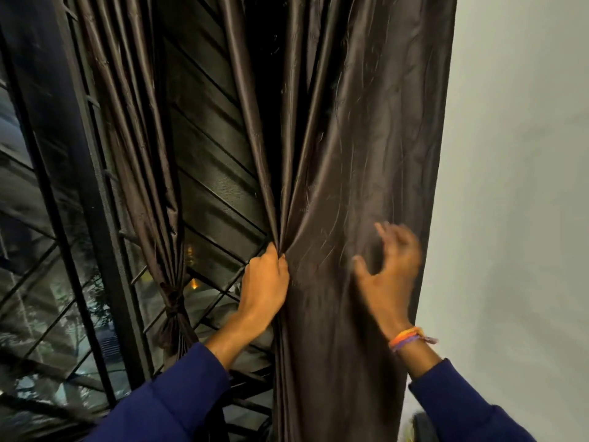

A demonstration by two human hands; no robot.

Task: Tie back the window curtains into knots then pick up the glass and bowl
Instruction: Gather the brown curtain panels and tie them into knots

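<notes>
Two curtains hang at the window. One curtain at 9 o'clock (172, 301) is already tied in a knot, low down by the dark window bars (95, 218). The big curtain at 12 o'clock (350, 154) has no knot yet. It hangs loose next to the white wall (516, 186) at 3 o'clock.

My left hand (266, 287) is shut tight on the inner edge of the big curtain. The cloth bunches into folds right above my fist. My right hand (390, 272) is open, with the fingers spread. It is close to the front of the curtain, toward its outer edge. It looks blurry, so I cannot tell if it touches the cloth. It holds nothing. A bright string band (411, 338) sits on that wrist.

I think the job now is to gather this curtain. To do it well, I should keep my left fist tight so the folds do not slip. My right hand should scoop the outer edge over to my left hand, so all the cloth makes one thick rope. Then I can loop it and pull the end through. The cloth looks shiny and slippery, so I should pull the knot snug.

I cannot see the glass or the bowl from here.
</notes>
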